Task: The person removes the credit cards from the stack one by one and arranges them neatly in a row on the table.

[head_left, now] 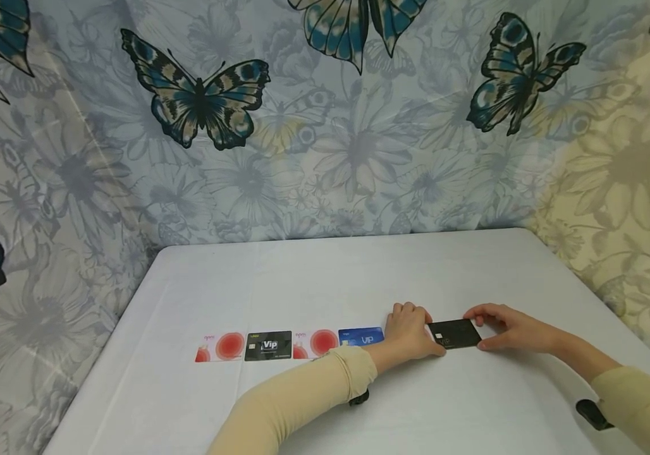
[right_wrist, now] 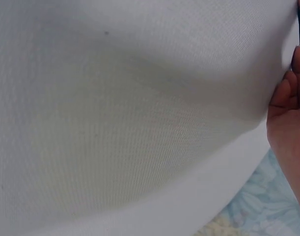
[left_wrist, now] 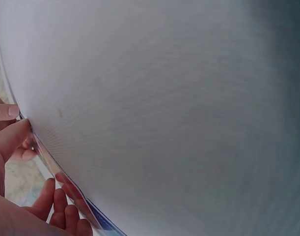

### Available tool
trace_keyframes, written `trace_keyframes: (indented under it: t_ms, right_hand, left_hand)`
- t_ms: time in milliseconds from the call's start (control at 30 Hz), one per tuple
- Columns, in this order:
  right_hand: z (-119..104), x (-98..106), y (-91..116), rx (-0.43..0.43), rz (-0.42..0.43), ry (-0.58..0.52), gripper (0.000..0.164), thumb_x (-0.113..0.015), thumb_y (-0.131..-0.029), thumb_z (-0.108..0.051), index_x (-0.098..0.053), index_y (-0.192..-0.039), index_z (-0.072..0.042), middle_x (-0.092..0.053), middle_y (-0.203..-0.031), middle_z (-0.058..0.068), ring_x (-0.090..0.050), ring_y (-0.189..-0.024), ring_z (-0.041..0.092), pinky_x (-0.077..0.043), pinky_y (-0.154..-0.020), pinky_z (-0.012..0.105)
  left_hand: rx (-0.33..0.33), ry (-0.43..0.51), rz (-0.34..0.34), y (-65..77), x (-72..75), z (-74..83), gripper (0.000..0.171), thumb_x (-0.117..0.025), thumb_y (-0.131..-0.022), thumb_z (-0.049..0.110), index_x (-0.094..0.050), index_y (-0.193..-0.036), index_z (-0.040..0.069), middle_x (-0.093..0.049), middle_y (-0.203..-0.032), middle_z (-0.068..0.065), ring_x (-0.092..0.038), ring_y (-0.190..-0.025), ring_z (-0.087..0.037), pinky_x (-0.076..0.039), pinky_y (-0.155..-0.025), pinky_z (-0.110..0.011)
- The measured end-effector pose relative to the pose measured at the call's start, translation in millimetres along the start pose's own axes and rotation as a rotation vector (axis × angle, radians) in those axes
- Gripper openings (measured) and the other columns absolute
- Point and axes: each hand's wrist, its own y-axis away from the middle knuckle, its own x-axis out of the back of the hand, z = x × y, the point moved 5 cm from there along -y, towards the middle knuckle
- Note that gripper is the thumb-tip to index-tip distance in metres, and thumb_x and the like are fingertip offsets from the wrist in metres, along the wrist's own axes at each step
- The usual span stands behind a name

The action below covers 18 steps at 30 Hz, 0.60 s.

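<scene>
A black card with a chip lies at the right end of a row of cards. My right hand holds its right end, fingers at the far corner and thumb at the near one. At its left end my left hand grips it, with the thumb at the near corner and the index finger by the far corner. Beneath the left hand a red-and-white card shows in the left wrist view, mostly hidden from the head view. Beside that hand lies a blue VIP card.
Further left in the row are a white card with a red circle, a black Vip card and another red-circle card. All lie on a white-covered table. Behind it hangs a butterfly-patterned cloth.
</scene>
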Motion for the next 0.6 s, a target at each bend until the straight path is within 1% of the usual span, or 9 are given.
trace_keyframes:
  t_ms: [167, 267, 367, 467, 533, 600]
  right_hand:
    - [2, 1, 0, -0.006, -0.001, 0.001, 0.044, -0.074, -0.085, -0.007, -0.053, -0.124, 0.003, -0.049, -0.097, 0.014, -0.045, -0.093, 0.014, -0.036, -0.079, 0.02]
    - [1, 1, -1, -0.007, 0.028, 0.034, 0.045, -0.076, -0.084, -0.008, -0.055, -0.122, 0.002, -0.05, -0.097, 0.012, -0.045, -0.092, 0.014, -0.036, -0.078, 0.021]
    - [-4, 1, -2, 0.007, 0.117, 0.145, 0.043, -0.079, -0.081, -0.011, -0.059, -0.119, -0.002, -0.05, -0.095, 0.007, -0.042, -0.087, 0.013, -0.034, -0.073, 0.023]
    - [-13, -1, -6, -0.003, 0.226, 0.297, 0.04, -0.079, -0.082, -0.015, -0.061, -0.117, -0.006, -0.049, -0.095, 0.001, -0.038, -0.086, 0.012, -0.032, -0.069, 0.027]
    - [-21, -4, -11, -0.028, 0.284, 0.354, 0.039, -0.078, -0.082, -0.017, -0.063, -0.117, -0.008, -0.05, -0.096, 0.0, -0.037, -0.086, 0.014, -0.033, -0.07, 0.03]
    - [-29, -8, -17, -0.061, 0.306, 0.382, 0.039, -0.077, -0.085, -0.022, -0.062, -0.119, -0.01, -0.051, -0.098, 0.0, -0.036, -0.091, 0.016, -0.035, -0.074, 0.033]
  left_hand:
    - [-0.011, -0.004, -0.009, 0.2, 1.7, 0.2, 0.05, -0.084, -0.067, 0.051, -0.067, -0.107, 0.026, -0.053, -0.1, 0.012, -0.042, -0.098, -0.008, -0.035, -0.079, -0.021]
    - [-0.027, 0.0, -0.027, 0.8, 3.3, -1.0, 0.051, -0.083, -0.068, 0.05, -0.066, -0.11, 0.025, -0.053, -0.102, 0.011, -0.043, -0.1, -0.008, -0.036, -0.079, -0.02]
    - [-0.066, -0.01, -0.053, 1.4, 4.5, -3.2, 0.058, -0.083, -0.069, 0.049, -0.063, -0.116, 0.022, -0.054, -0.106, 0.01, -0.044, -0.102, -0.008, -0.037, -0.081, -0.02]
    - [-0.105, -0.009, -0.077, 2.9, 6.0, -6.4, 0.067, -0.081, -0.071, 0.05, -0.058, -0.125, 0.017, -0.055, -0.112, 0.007, -0.045, -0.106, -0.008, -0.039, -0.085, -0.02]
    - [-0.12, 0.001, -0.086, 5.0, 7.6, -9.2, 0.071, -0.079, -0.074, 0.051, -0.055, -0.13, 0.015, -0.055, -0.117, 0.006, -0.046, -0.11, -0.009, -0.04, -0.088, -0.021]
    - [-0.12, 0.022, -0.101, 7.7, 9.1, -12.8, 0.073, -0.077, -0.076, 0.052, -0.053, -0.133, 0.014, -0.055, -0.121, 0.005, -0.047, -0.113, -0.01, -0.041, -0.092, -0.022]
